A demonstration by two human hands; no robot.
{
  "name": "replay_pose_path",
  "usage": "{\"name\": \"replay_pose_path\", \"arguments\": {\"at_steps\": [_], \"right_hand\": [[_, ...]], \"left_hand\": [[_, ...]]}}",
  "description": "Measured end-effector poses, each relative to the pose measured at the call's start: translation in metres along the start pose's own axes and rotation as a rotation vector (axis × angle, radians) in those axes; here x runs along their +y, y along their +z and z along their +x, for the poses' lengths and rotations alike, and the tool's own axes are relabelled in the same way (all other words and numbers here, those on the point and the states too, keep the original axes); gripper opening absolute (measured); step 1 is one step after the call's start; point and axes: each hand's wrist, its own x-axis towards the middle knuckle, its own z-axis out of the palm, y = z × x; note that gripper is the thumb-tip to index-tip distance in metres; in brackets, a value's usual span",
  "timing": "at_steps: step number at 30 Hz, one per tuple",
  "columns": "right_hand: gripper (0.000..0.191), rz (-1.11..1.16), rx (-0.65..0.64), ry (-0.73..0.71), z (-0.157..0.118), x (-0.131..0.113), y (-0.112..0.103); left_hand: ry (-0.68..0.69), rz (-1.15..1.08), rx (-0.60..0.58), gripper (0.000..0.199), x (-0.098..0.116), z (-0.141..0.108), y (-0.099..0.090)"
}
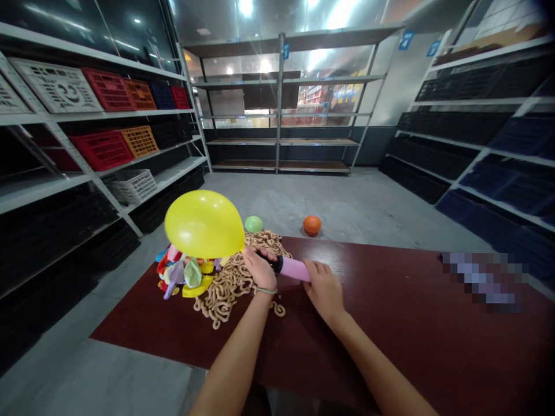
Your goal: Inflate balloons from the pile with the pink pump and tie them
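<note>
A large inflated yellow balloon (204, 224) floats out to the left of my left hand (261, 270), whose fingers are closed around its neck at the black end of a hand pump. That balloon pump (295, 268) has a pink barrel and lies almost level between my hands. Wrapped round the barrel's other end is my right hand (324, 292). The join of balloon and nozzle is hidden by my left fingers. Beneath and beside that hand spreads a heap of tan, curly strands (234, 283). Uninflated balloons (191, 273) in several colours are piled at its left.
All this is over a dark red table (381, 323); a blurred-out item (481, 280) lies at its right. A green balloon (254, 224) and an orange balloon (312, 225) are beyond the far edge. Shelves with crates (104, 149) line the left, and more racks (277, 141) stand behind.
</note>
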Motion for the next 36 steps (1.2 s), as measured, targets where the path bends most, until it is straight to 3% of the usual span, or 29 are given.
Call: {"name": "replay_pose_path", "arguments": {"at_steps": [4,8,11,16,21,23,26,31,36], "right_hand": [[0.053,-0.031,0.004,-0.080,0.004,0.032,-0.005],[0.047,-0.129,0.083,0.002,0.006,0.074,-0.010],[0.041,-0.146,0.134,0.057,0.006,0.087,-0.012],[0.032,-0.115,0.055,0.094,0.006,0.055,-0.007],[0.042,-0.052,-0.056,-0.043,0.006,0.018,-0.003],[0.046,-0.046,-0.064,-0.080,0.007,0.021,-0.004],[0.046,-0.081,-0.013,-0.053,0.008,0.045,-0.006],[0.040,-0.119,0.075,0.094,0.006,0.079,-0.008],[0.036,-0.101,0.025,0.103,0.006,0.048,-0.006]], "left_hand": [[-0.005,-0.045,-0.022,0.040,-0.001,0.005,0.000],[-0.015,-0.061,0.031,0.038,0.008,0.015,0.001],[-0.003,-0.057,0.082,0.035,0.012,0.017,0.001],[-0.004,-0.040,0.108,0.036,0.004,0.008,0.002],[-0.008,0.008,0.018,0.041,-0.009,-0.003,0.001],[-0.001,0.020,-0.027,0.043,-0.008,-0.005,0.002],[0.016,-0.006,-0.050,0.043,-0.003,-0.002,0.003],[0.031,-0.047,0.029,0.039,0.011,0.008,0.001],[0.001,-0.018,0.103,0.041,0.012,0.006,0.000]]}}
